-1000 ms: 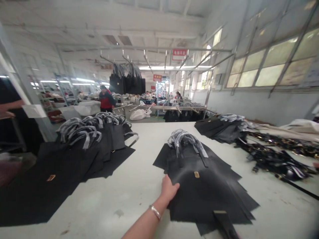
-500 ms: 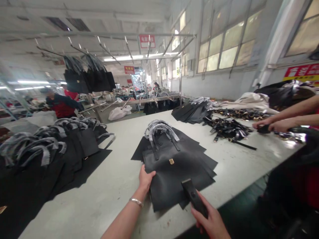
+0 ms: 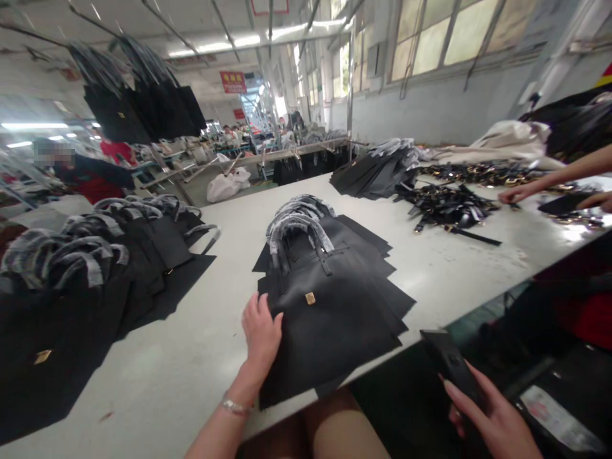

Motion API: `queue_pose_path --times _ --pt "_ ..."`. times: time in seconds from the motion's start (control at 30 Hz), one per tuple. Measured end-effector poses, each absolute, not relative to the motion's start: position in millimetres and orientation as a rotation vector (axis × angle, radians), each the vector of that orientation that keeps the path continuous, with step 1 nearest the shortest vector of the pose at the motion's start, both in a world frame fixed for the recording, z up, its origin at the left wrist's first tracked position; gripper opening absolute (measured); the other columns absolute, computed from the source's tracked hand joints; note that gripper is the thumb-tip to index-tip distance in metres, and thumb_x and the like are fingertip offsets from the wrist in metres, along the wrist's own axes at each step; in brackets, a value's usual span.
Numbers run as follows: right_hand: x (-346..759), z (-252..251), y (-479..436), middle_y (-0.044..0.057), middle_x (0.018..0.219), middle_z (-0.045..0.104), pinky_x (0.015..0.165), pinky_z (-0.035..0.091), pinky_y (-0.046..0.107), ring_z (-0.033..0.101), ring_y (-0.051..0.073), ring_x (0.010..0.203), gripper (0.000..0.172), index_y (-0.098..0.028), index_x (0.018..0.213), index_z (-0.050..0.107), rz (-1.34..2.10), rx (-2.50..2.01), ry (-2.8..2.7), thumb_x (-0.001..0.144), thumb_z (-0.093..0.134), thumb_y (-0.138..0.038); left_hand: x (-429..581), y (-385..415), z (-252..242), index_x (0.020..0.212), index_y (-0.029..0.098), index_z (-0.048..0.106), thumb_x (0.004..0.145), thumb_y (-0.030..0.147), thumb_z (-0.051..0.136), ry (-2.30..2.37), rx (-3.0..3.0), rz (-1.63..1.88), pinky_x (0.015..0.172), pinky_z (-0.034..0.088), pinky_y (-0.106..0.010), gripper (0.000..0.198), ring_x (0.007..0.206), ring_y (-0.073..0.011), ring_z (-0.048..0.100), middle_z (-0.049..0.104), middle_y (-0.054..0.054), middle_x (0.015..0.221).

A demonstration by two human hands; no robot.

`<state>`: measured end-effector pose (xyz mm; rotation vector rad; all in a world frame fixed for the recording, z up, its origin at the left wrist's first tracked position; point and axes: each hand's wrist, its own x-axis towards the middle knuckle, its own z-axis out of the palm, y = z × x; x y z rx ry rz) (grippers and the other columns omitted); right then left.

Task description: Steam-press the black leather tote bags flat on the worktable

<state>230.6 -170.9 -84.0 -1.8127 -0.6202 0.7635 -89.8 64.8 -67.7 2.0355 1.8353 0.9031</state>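
A: What's the left hand [image 3: 261, 335] doing, lower middle?

B: It's resting open against a black leather tote [image 3: 329, 325], which is lying mid-frame on the white table [image 3: 157, 363].

A: And the right hand [image 3: 492, 414]?

B: It's gripping a flat black piece [image 3: 452, 360], lower right, past the table edge.

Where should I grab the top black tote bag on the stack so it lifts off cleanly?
Take the two wrapped handles of the black tote bag, coming from above with your left hand, since your right hand holds a black piece. The handles arch up at the bag's far end, so fingers can probably hook under the loops.
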Motion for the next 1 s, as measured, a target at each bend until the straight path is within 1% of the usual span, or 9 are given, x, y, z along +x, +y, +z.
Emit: queue_pose_path --times 0.1,0.17,0.23,0.3,0.37,0.43,0.63,0.83,1.0 --pt "228 -92 -171 -0.001 0.05 0.062 0.042 0.049 0.032 0.059 0.023 0.043 0.087 -0.011 0.135 0.042 0.836 -1.786 -0.596 0.067 0.07 -0.058 -27 44 -60 0.114 0.019 0.055 0.09 0.017 0.048 1.174 2.55 0.658 0.103 0.039 -0.034 0.025 0.118 -0.0199 0.049 0.054 -0.008 0.126" --pt "226 -96 -170 -0.002 0.052 0.063 0.043 0.049 0.033 0.059 0.023 0.043 0.087 -0.014 0.136 0.043 0.83 -1.774 -0.575 0.066 0.071 -0.057 18 33 -59 0.117 0.019 0.054 0.094 0.017 0.042 0.656 2.757 0.518 0.098 0.043 -0.029 0.026 0.116 -0.0159 0.051 0.055 -0.007 0.126" --pt "223 -98 -172 -0.001 0.056 0.065 0.043 0.049 0.032 0.059 0.022 0.044 0.086 -0.016 0.136 0.043 0.842 -1.762 -0.567 0.067 0.071 -0.057 55 27 -58 0.117 0.017 0.053 0.096 0.017 0.038 0.308 2.934 0.388 0.089 0.049 -0.029 0.026 0.112 -0.0167 0.053 0.057 -0.008 0.12" --pt "219 -97 -176 0.0 0.06 0.067 0.044 0.049 0.032 0.059 0.022 0.045 0.085 -0.017 0.137 0.042 0.847 -1.753 -0.557 0.067 0.071 -0.057 78 27 -57 0.107 0.014 0.056 0.095 0.017 0.038 0.124 3.082 0.24 0.072 0.053 -0.029 0.021 0.097 -0.0188 0.058 0.061 -0.009 0.103" --pt "215 -94 -181 0.0 0.061 0.067 0.045 0.05 0.031 0.059 0.021 0.047 0.086 -0.017 0.137 0.04 0.838 -1.743 -0.544 0.069 0.07 -0.057 90 30 -54 0.093 0.013 0.058 0.093 0.017 0.039 0.015 3.192 0.099 0.056 0.052 -0.027 0.019 0.079 -0.0191 0.06 0.06 -0.008 0.086" --pt "212 -93 -187 0.0 0.061 0.067 0.045 0.05 0.03 0.06 0.021 0.048 0.086 -0.016 0.138 0.039 0.823 -1.739 -0.519 0.069 0.07 -0.057 96 35 -52 0.085 0.012 0.058 0.091 0.014 0.039 -0.116 3.268 0.004 0.048 0.049 -0.026 0.021 0.069 -0.0187 0.058 0.058 -0.008 0.078" --pt "215 -99 -197 -0.001 0.057 0.064 0.044 0.051 0.03 0.06 0.022 0.048 0.088 -0.014 0.138 0.039 0.811 -1.723 -0.456 0.068 0.072 -0.055 109 39 -53 0.079 0.014 0.056 0.088 0.011 0.04 -0.384 3.279 -0.07 0.05 0.049 -0.026 0.019 0.066 -0.0173 0.059 0.057 -0.008 0.077" --pt "214 -97 -198 0.001 0.061 0.066 0.045 0.052 0.03 0.061 0.022 0.05 0.088 -0.014 0.137 0.04 0.819 -1.752 -0.444 0.067 0.071 -0.058 121 43 -66 0.082 0.017 0.05 0.092 0.025 0.044 -0.304 3.135 -0.2 0.054 0.047 -0.025 0.014 0.064 -0.015 0.06 0.06 -0.004 0.074" --pt "211 -94 -195 0.001 0.061 0.066 0.045 0.053 0.031 0.061 0.023 0.051 0.092 -0.013 0.136 0.041 0.847 -1.767 -0.447 0.063 0.073 -0.06 124 48 -71 0.084 0.017 0.051 0.092 0.022 0.042 -0.498 3.211 -0.086 0.051 0.045 -0.026 0.014 0.06 -0.015 0.058 0.059 -0.005 0.076"
